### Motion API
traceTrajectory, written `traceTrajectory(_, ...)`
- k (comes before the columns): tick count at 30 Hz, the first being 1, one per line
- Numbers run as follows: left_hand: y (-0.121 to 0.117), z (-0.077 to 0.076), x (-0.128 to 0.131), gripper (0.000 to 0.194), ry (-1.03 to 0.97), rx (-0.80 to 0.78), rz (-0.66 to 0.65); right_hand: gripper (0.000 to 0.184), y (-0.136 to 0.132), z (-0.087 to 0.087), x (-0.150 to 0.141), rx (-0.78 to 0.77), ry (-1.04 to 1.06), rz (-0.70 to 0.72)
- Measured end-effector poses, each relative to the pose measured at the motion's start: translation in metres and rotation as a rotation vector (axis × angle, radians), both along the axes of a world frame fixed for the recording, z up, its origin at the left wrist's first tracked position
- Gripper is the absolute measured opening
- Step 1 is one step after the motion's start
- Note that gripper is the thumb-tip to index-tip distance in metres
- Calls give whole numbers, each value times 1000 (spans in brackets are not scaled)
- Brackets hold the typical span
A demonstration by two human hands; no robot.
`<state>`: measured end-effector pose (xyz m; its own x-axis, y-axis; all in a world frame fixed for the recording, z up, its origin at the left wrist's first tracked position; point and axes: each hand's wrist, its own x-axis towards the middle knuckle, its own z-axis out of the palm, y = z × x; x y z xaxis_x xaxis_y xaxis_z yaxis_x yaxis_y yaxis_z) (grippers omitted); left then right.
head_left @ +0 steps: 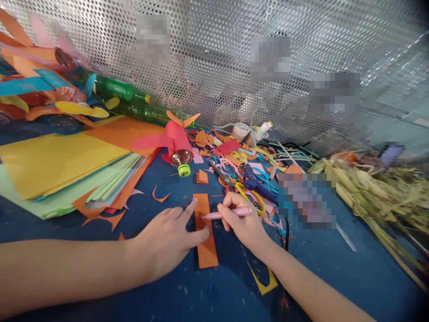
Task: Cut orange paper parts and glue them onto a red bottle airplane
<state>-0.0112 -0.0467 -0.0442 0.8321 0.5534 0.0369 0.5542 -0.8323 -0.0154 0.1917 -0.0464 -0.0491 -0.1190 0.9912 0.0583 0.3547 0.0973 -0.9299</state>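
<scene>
An orange paper strip (207,254) lies lengthwise on the blue table in front of me. My left hand (170,237) rests over its left side, thumb and forefinger stretched out and pressing the paper flat. In my right hand (243,226) a pink marker (234,212) is pinched, its tip at the middle of the strip. Just beyond the strip sits a small orange paper piece (202,177). Behind that lies a bottle wrapped in red paper (177,141), with a green cap and orange and red paper fins. Scissors with yellow handles (246,190) lie beyond my right hand.
A stack of coloured paper sheets (67,161) spreads at left, beside decorated bottle models (50,89). Paper scraps (231,152) and a blue glue gun (259,185) lie behind my right hand. Corn husks (358,188) pile at right. A perforated metal panel (208,53) stands behind.
</scene>
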Motion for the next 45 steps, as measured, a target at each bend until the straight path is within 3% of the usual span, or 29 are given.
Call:
traceTrajectory(6,0,0,0,47,15,3,5,28,1,1,-2,42,-95,-16)
traceTrajectory(32,-2,-3,1,51,22,18,47,22,0,1,-10,80,-123,-19)
traceTrajectory(45,-2,-4,1,52,15,18,50,21,2,-3,-11,163,-252,-126)
